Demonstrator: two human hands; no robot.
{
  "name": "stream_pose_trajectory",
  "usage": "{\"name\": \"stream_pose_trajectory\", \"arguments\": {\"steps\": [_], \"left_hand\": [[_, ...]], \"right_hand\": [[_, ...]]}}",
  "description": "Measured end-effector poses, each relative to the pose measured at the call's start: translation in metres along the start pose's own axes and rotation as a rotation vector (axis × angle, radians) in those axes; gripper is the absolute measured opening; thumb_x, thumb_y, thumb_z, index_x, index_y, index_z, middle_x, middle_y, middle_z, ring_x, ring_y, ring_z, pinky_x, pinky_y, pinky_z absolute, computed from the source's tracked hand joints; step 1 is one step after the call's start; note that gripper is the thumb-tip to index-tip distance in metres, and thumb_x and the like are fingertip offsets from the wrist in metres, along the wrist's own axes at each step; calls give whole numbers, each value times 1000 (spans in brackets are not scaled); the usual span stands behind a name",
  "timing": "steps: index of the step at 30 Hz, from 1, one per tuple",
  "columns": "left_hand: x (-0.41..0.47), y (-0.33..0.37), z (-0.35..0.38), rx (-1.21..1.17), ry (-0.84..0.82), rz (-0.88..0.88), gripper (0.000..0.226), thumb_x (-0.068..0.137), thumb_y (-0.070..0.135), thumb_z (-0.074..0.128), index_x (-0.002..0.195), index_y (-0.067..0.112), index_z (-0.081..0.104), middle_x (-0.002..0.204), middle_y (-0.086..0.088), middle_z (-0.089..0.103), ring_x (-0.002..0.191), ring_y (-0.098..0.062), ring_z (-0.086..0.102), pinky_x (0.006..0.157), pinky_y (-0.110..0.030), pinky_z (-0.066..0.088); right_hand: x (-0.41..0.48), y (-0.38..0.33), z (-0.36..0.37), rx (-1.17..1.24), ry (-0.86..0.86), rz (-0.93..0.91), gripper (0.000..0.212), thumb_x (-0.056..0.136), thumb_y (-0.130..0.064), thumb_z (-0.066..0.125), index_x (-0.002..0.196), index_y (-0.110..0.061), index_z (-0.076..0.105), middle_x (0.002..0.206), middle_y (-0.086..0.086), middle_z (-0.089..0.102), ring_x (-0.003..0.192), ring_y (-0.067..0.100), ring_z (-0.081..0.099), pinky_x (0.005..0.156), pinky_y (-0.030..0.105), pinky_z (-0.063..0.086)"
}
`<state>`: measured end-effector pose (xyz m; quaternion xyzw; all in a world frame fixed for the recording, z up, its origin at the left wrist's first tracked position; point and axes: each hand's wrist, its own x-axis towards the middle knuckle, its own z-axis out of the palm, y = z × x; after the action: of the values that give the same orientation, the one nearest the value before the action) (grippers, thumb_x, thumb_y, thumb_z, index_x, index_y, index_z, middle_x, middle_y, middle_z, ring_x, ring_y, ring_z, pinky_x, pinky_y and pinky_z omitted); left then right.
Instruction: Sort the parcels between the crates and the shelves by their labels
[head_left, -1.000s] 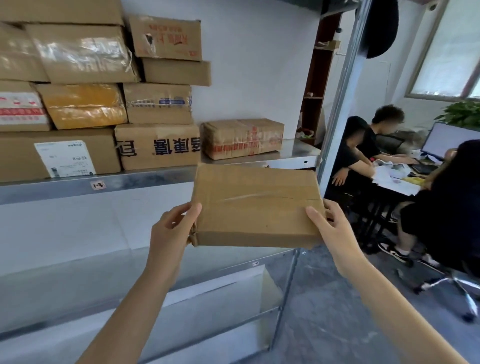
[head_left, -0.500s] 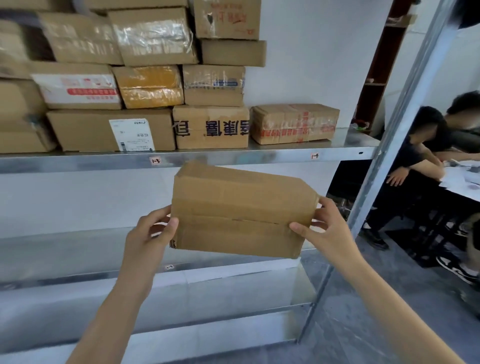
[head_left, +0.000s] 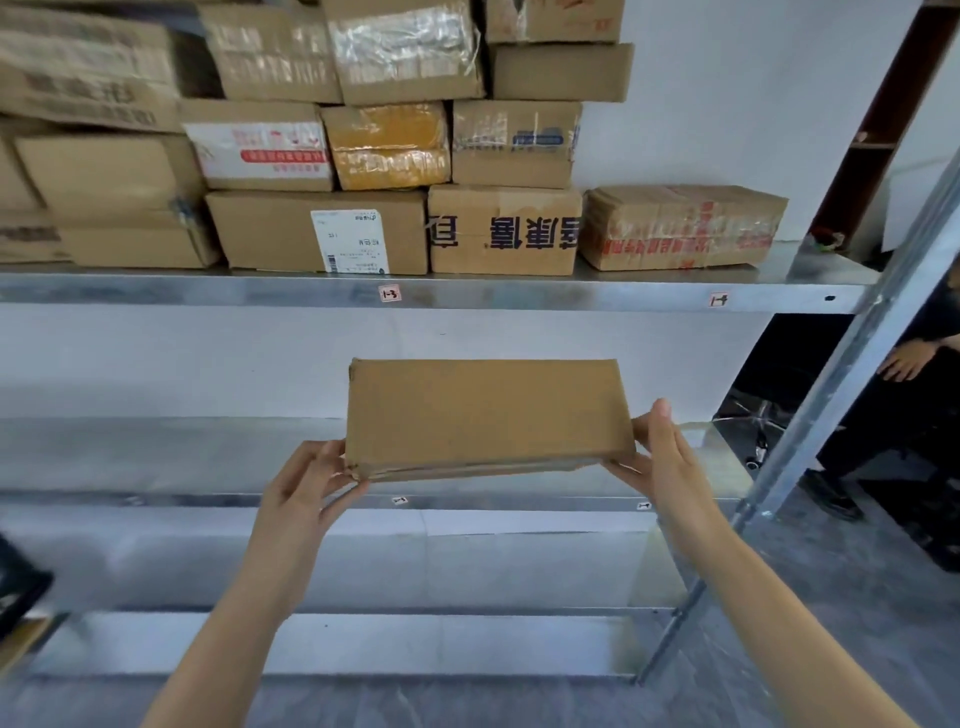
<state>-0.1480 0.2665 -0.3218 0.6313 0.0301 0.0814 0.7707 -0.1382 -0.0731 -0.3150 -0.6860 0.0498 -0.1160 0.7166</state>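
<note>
A plain brown cardboard parcel (head_left: 485, 415) is held level in front of me, over the middle metal shelf (head_left: 156, 457). My left hand (head_left: 306, 488) grips its lower left corner, thumb on the near edge. My right hand (head_left: 660, 457) holds its right end, fingers under it and thumb up along the side. No label shows on the faces turned to me. The upper shelf (head_left: 467, 293) carries small tags, one reading 1-3 (head_left: 389, 294) and another (head_left: 719, 299) further right.
Several stacked cardboard parcels (head_left: 363, 145) fill the upper shelf; a low red-taped one (head_left: 680, 228) lies at its right end. A slanted metal upright (head_left: 852, 364) stands at the right. A seated person (head_left: 914, 405) is beyond it. A dark object (head_left: 21, 587) sits at the left edge.
The view has swung left toward the shelving. The parcel has been turned flat and carried lower, down to the middle shelf level, with both hands still holding it.
</note>
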Motion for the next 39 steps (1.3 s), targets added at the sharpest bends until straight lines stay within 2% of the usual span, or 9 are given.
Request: {"name": "stream_pose_trajectory", "arguments": {"steps": [3, 8, 12, 15, 18, 20, 25, 36, 39], "left_hand": [[-9, -21, -15, 77, 30, -36, 27, 103, 28, 51, 78, 19, 56, 86, -6, 60, 89, -12, 67, 90, -20, 52], [-15, -38, -23, 114, 111, -111, 39, 105, 27, 45, 66, 25, 42, 63, 5, 42, 58, -13, 39, 54, -17, 42], [-14, -40, -26, 123, 131, -120, 33, 103, 33, 48, 72, 23, 46, 67, 3, 43, 67, -14, 36, 59, -23, 31], [-15, -37, -29, 50, 136, -153, 25, 91, 53, 58, 72, 38, 64, 79, 7, 62, 77, -12, 55, 75, -24, 44], [-13, -38, -35, -23, 54, -194, 55, 75, 68, 60, 112, 28, 69, 115, -6, 72, 110, -21, 66, 95, -40, 51], [-12, -37, -39, -42, 18, -227, 69, 75, 69, 60, 126, 22, 60, 121, -5, 71, 115, -23, 66, 92, -44, 54], [-11, -32, -60, -115, 51, -277, 64, 68, 63, 79, 107, 20, 52, 114, -9, 73, 106, -27, 71, 78, -45, 60], [-52, 1, -181, -55, 486, -56, 29, 67, 59, 69, 78, 33, 62, 83, 4, 65, 83, -20, 61, 77, -44, 54], [-73, 14, -228, -67, 578, -19, 29, 68, 60, 70, 80, 34, 64, 84, 8, 65, 83, -15, 62, 75, -42, 55]], "right_hand": [[-13, 15, 11, -4, 78, 113, 73, 77, -83, 38, 81, -14, 62, 91, -3, 76, 85, 19, 75, 83, 32, 53], [-20, 21, 23, 14, 98, 234, 69, 73, -81, 50, 66, -13, 53, 79, 15, 64, 73, 30, 56, 68, 33, 48], [-17, 22, 27, 46, 44, 244, 62, 80, -60, 68, 98, 0, 67, 88, 9, 74, 71, 17, 63, 60, 27, 50], [-14, 24, 28, 52, 6, 207, 63, 69, -52, 78, 100, 1, 65, 82, 4, 72, 65, 10, 64, 51, 22, 50], [-13, 31, 34, 81, -46, 196, 56, 64, -49, 80, 103, -10, 69, 94, 7, 75, 75, 12, 69, 57, 24, 53], [-13, 36, 40, 107, -71, 197, 51, 67, -44, 79, 105, -12, 69, 102, 10, 74, 79, 13, 70, 62, 27, 53], [-9, 42, 67, 104, -145, 189, 49, 73, -43, 78, 111, -14, 69, 111, 9, 73, 90, 18, 71, 65, 28, 53], [-2, 32, 222, -28, -751, 469, 58, 79, -57, 67, 126, -24, 67, 120, 1, 72, 112, 22, 68, 95, 43, 53], [-9, 30, 283, -51, -939, 511, 49, 82, -57, 66, 122, -29, 71, 123, 1, 71, 113, 20, 67, 87, 34, 57]]}}
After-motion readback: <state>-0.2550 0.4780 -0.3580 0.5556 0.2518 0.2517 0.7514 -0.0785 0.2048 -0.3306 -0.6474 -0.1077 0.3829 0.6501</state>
